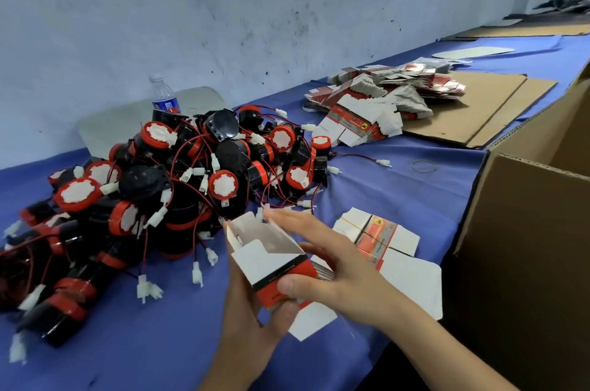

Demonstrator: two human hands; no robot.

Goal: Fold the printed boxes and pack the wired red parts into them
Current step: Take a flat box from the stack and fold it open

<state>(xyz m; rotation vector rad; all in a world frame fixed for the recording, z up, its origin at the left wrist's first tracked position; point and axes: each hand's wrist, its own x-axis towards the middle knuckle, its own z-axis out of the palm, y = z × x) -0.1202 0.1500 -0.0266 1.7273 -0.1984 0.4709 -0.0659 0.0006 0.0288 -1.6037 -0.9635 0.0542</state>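
Note:
A small printed red, black and white box (276, 266) stands opened up in front of me, its white top flaps raised. My left hand (252, 310) grips it from below and behind. My right hand (332, 266) holds its right side, thumb on the red front and fingers stretched along the far side. A big heap of wired red and black parts (153, 176) with white connectors lies to the left on the blue cloth. A banded bundle of flat boxes (376, 237) lies just right of my hands.
A larger pile of flat printed boxes (383, 96) lies at the back on cardboard sheets (479, 109). An open brown carton (530, 231) stands at the right table edge. A water bottle (163, 93) stands behind the heap. A rubber band (424, 166) lies on the cloth.

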